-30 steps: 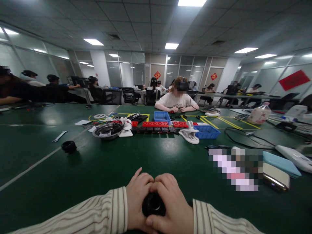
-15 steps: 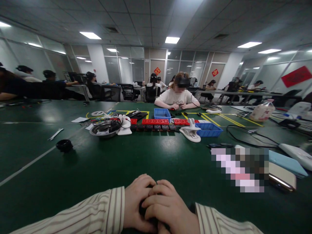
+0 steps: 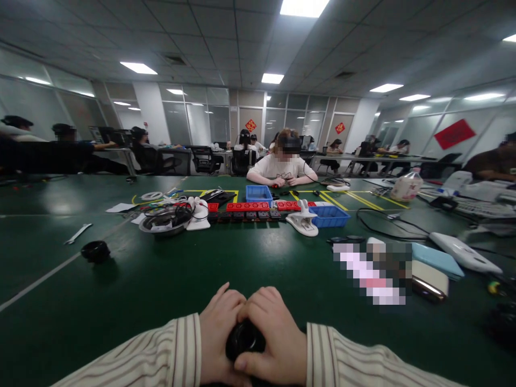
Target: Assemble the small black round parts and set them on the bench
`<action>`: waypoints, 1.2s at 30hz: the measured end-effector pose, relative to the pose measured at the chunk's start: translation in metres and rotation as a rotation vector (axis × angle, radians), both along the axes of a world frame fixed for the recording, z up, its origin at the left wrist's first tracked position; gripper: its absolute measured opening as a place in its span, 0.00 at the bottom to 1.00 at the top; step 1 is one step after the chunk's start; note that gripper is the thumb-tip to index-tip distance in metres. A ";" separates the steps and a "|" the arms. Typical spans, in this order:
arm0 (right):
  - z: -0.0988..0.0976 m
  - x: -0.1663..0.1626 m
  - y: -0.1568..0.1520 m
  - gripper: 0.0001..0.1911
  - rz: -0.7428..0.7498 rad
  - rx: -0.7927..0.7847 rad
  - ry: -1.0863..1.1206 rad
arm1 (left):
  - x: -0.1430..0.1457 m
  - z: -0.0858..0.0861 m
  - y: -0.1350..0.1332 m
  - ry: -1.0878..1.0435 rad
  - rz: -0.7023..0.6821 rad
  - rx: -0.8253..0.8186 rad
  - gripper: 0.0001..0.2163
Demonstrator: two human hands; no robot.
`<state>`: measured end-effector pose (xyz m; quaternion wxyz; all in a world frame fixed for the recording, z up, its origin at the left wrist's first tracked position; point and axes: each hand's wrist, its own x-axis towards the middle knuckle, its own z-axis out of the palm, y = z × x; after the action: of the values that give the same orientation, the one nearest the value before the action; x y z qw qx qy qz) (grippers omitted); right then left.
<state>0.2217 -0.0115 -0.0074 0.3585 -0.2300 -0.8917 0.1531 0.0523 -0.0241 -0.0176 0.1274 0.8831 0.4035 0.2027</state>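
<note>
At the near edge of the green table (image 3: 169, 285), my left hand (image 3: 220, 336) and my right hand (image 3: 278, 336) are wrapped around a glossy black rounded object (image 3: 244, 341). Its top shows between my thumbs and fingers; the rest is hidden, so I cannot make out its kind. My fingertips meet on the object's far side, and my right thumb lies across its near side. Farther off to the left lies a black ring-shaped part (image 3: 95, 251), apart from both hands.
A metal bowl of cables (image 3: 165, 221), red and black sockets (image 3: 248, 209), a white clip stand (image 3: 302, 220) and blue trays (image 3: 329, 216) stand mid-table. On the right are a beige case (image 3: 429, 279) and a light-blue box (image 3: 437, 260). A co-worker (image 3: 284, 164) sits opposite.
My right hand has shifted and opened its grip around the black object, showing more of its top. The camera view has turned slightly right and up.
</note>
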 end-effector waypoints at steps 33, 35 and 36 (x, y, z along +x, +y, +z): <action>-0.008 -0.002 0.003 0.22 0.046 0.038 -0.084 | 0.002 -0.001 0.002 -0.042 -0.054 -0.083 0.19; -0.006 -0.001 0.004 0.17 0.128 0.062 -0.089 | 0.003 0.001 0.003 -0.060 -0.082 -0.088 0.16; -0.006 -0.001 0.005 0.14 0.177 0.076 -0.098 | 0.003 0.002 0.004 -0.071 -0.086 -0.092 0.15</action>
<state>0.2207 -0.0064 -0.0130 0.3080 -0.1436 -0.9301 0.1392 0.0557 -0.0206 -0.0151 0.1909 0.8851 0.3693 0.2093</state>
